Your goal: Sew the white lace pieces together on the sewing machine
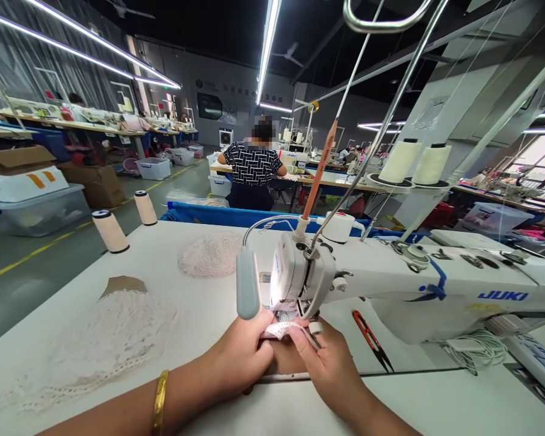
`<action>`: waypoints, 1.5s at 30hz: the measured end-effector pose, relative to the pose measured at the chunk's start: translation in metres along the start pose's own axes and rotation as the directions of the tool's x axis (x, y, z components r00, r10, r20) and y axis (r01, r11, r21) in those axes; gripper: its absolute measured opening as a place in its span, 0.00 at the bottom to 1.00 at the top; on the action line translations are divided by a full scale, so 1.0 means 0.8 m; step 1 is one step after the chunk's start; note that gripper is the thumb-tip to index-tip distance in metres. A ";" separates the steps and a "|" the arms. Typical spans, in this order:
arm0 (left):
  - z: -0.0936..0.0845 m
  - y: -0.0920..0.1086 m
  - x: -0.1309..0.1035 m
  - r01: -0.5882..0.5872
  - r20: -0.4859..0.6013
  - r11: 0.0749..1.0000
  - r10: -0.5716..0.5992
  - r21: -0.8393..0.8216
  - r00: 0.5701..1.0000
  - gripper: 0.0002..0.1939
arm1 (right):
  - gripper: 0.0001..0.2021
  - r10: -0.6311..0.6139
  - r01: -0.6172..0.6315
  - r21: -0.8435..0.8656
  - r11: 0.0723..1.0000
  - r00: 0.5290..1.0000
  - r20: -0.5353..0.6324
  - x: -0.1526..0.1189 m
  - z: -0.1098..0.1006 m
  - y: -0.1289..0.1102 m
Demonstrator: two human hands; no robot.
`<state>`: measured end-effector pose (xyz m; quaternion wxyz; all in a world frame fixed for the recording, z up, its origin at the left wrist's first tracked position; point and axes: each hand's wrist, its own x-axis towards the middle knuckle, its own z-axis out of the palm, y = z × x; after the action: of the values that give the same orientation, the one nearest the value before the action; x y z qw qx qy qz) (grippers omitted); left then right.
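Note:
A white sewing machine (363, 272) stands on the table, its lamp lit beside the needle area. Below the needle area, a small piece of white lace (281, 329) is pinched between the fingers of both hands. My left hand (243, 351) grips its left side, thumb and fingers pressed together. On the right side, my right hand (329, 363) pinches the lace close to the presser foot. The foot and needle are partly hidden by the machine head. To the left lie a large pile of white lace (113, 333) and a smaller lace heap (211, 254).
Red-handled thread snips (370, 339) lie right of my right hand. Two thread cones (111, 231) stand at the table's left back edge. A grey lamp head (247, 284) hangs left of the needle. A person in a patterned shirt (254, 163) sits ahead, back turned.

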<state>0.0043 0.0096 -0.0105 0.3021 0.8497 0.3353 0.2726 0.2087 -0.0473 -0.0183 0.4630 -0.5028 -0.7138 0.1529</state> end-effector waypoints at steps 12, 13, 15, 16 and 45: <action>-0.006 0.009 0.004 0.220 0.126 0.947 -0.195 -0.235 0.973 0.03 | 0.11 0.083 -0.077 0.110 0.991 0.996 -0.045 0.000 0.006 -0.001; -0.007 0.011 0.004 0.251 0.138 0.935 -0.222 -0.252 0.965 0.04 | 0.11 0.094 -0.088 0.118 0.989 0.995 -0.041 0.000 0.006 -0.001; -0.009 0.016 0.003 0.318 0.162 0.905 -0.282 -0.284 0.946 0.05 | 0.11 0.111 -0.107 0.131 0.986 0.993 -0.028 0.000 0.006 -0.002; -0.009 0.018 0.003 0.347 0.171 0.889 -0.308 -0.299 0.936 0.06 | 0.10 0.116 -0.113 0.134 0.984 0.993 -0.020 0.000 0.006 -0.003; 0.005 0.002 -0.035 -0.416 0.004 0.869 0.431 0.269 0.902 0.11 | 0.21 -0.437 0.535 -0.237 0.811 0.823 0.363 -0.007 -0.017 0.004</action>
<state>-0.0100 -0.0137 -0.0197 0.1098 0.9270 0.1825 0.3088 0.2221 -0.0538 -0.0165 0.2859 -0.3430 -0.8945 -0.0207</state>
